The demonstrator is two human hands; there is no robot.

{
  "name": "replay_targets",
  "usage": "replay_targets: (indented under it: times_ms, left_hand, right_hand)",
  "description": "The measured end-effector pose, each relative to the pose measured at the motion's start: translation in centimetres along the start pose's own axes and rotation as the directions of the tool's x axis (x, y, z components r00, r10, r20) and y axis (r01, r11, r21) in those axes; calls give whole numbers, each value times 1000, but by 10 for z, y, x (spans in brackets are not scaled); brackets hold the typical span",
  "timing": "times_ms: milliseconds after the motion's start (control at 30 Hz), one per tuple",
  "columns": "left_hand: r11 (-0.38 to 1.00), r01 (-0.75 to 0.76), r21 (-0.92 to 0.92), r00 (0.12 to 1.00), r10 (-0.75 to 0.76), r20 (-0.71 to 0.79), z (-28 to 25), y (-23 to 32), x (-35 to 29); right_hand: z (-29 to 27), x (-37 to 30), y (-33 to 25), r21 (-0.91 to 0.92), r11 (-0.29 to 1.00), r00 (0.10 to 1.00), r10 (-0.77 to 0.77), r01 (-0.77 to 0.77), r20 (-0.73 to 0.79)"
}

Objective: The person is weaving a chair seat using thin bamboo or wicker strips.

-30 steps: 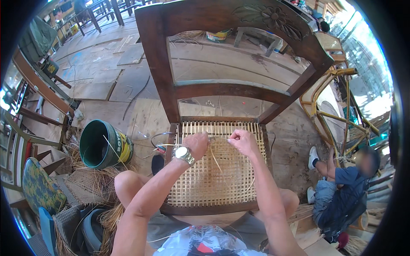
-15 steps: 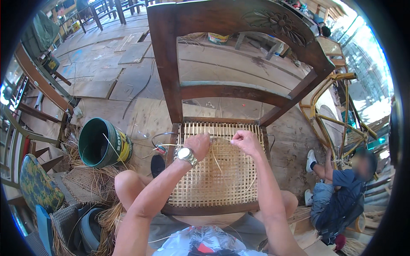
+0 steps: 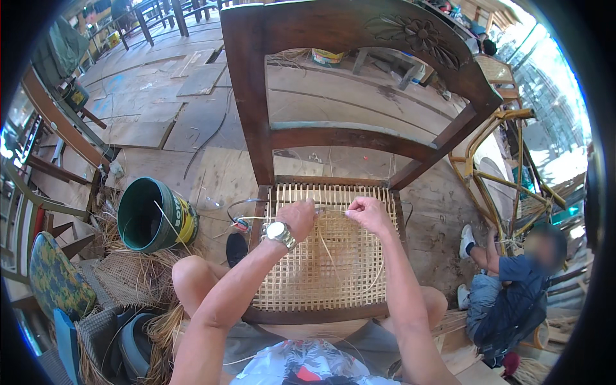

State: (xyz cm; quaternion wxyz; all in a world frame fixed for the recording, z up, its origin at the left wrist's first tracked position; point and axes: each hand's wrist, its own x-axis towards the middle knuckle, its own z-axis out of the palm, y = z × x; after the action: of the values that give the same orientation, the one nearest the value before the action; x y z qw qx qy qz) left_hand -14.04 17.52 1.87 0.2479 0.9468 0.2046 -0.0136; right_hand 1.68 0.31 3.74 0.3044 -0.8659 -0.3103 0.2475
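A dark wooden chair [image 3: 256,96] stands before me with its carved back on the far side. Its seat is an open woven cane mesh [image 3: 350,276] with square gaps. Over the far half of the seat, my left hand [image 3: 299,219], with a watch on its wrist, is closed; a small dark bit shows at its fingertips, too small to name. A loose cane strand [image 3: 328,247] trails from beside these fingers across the mesh. To its right, my right hand [image 3: 369,214] is pinched on a thin cane strand that spans toward the left hand.
A green bucket [image 3: 142,215] with a stick in it stands at left, beside loose cane fibres [image 3: 168,327]. A camouflage-patterned cushion [image 3: 56,273] lies farther left. On the right, a person [image 3: 513,289] sits by a rattan frame [image 3: 478,173]. Black cable loops [image 3: 245,201] flank the seat.
My right hand has shifted very slightly to the left, and the strand between the hands shows less plainly. The left hand and the chair look unmoved.
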Motion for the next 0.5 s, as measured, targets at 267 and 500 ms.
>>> replay_targets:
  times_ms: [267, 500]
  left_hand:
    - [1000, -5, -17, 1000, 4, -12, 1, -5, -1]
    - [999, 1, -36, 1000, -2, -12, 3, -2, 1]
  right_hand:
    - [0, -13, -23, 44, 999, 1000, 20, -21, 8]
    - [-2, -9, 3, 97, 995, 1000, 6, -6, 0]
